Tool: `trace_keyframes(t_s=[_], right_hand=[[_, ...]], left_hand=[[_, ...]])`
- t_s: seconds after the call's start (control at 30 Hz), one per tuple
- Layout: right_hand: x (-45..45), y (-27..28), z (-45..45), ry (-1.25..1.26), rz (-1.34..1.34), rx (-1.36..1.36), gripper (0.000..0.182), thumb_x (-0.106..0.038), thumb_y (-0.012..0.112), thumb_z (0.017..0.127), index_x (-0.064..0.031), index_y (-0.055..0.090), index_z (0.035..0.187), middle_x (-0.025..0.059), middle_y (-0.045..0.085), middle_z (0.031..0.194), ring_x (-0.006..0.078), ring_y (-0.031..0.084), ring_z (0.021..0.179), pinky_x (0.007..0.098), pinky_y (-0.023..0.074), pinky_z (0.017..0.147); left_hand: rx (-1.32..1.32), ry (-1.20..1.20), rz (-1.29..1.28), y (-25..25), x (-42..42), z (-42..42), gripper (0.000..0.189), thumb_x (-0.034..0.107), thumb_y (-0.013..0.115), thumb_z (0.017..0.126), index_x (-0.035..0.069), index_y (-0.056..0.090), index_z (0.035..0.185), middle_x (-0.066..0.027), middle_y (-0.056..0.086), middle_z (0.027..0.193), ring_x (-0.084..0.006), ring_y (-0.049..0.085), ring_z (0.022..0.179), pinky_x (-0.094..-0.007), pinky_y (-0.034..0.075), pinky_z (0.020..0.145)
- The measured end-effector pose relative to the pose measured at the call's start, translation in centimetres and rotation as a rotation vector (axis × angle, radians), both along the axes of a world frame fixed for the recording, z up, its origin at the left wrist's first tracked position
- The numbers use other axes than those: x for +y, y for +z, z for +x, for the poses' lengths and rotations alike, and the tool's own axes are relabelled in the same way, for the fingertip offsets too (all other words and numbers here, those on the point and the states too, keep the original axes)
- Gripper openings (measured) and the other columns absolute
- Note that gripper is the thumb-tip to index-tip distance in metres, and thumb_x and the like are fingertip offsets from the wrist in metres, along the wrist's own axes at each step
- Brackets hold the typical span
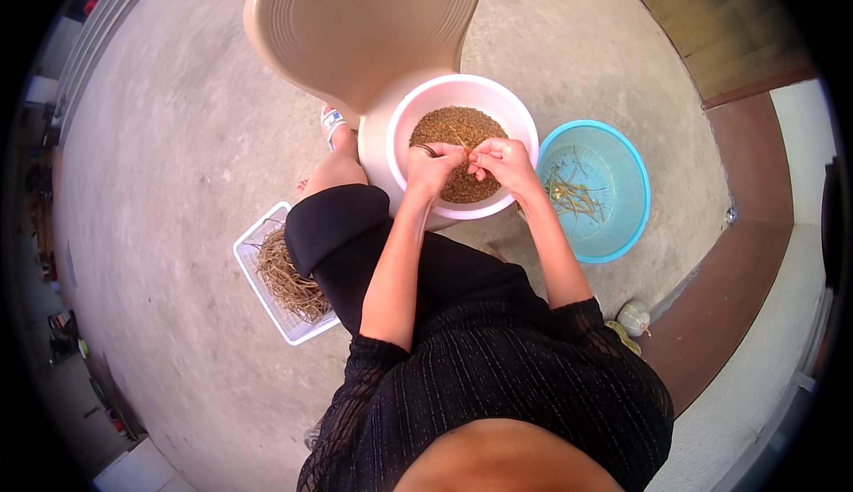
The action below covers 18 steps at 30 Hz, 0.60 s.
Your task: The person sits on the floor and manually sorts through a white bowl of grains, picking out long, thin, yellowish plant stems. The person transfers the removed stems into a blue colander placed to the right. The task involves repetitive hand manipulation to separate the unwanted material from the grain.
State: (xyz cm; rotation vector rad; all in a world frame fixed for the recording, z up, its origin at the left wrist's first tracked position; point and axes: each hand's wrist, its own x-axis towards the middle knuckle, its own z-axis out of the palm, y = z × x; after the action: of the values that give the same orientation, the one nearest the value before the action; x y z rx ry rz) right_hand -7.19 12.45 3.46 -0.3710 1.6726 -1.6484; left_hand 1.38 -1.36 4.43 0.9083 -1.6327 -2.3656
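Note:
A pink-rimmed plastic basin (518, 112) rests on the seat of a beige plastic chair (373, 19). Small brown seed-like grains (470, 189) cover its bottom. Over them, my left hand (434, 164) and my right hand (501, 161) meet at the fingertips, pinching a thin yellowish dry pod or stalk (458, 136) between them. A dark band is around a finger of my left hand. To the right, a blue plastic basin (626, 192) on the floor holds some thin stalks or pods (576, 197).
A white plastic basket (263, 292) of dry brown pods or stems (286, 279) stands on the concrete floor (173, 192) at left, beside my leg. At lower right, a pale pumpkin-like gourd (633, 318) lies near the brown-based wall (726, 292).

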Motion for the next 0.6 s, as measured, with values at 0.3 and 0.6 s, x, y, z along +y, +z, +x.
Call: trace_keyframes(t_s=[0.3,0.6], right_hand=[[0.01,-0.2,0.26,-0.004,-0.041,-0.024,0.005,-0.002,0.062,0.082,0.0032,0.062,0.081,0.0094,0.064,0.069,0.0103,0.058,0.058,0.0207,0.0466,0.053],[-0.31,-0.71,0.49,0.001,-0.023,-0.015,0.006,-0.002,0.063,0.081,0.0035,0.063,0.08,0.0098,0.064,0.069,0.0099,0.057,0.057,0.0209,0.046,0.052]], left_hand=[[-0.016,-0.039,0.08,0.62,-0.57,0.22,0.008,0.004,0.068,0.073,-0.002,0.064,0.076,-0.0028,0.057,0.059,-0.0043,0.039,0.041,-0.0197,0.025,0.038],[-0.014,-0.014,0.057,0.0,-0.65,0.24,0.005,0.001,0.067,0.071,-0.002,0.064,0.073,-0.0019,0.057,0.057,-0.0042,0.041,0.04,-0.0192,0.026,0.036]])
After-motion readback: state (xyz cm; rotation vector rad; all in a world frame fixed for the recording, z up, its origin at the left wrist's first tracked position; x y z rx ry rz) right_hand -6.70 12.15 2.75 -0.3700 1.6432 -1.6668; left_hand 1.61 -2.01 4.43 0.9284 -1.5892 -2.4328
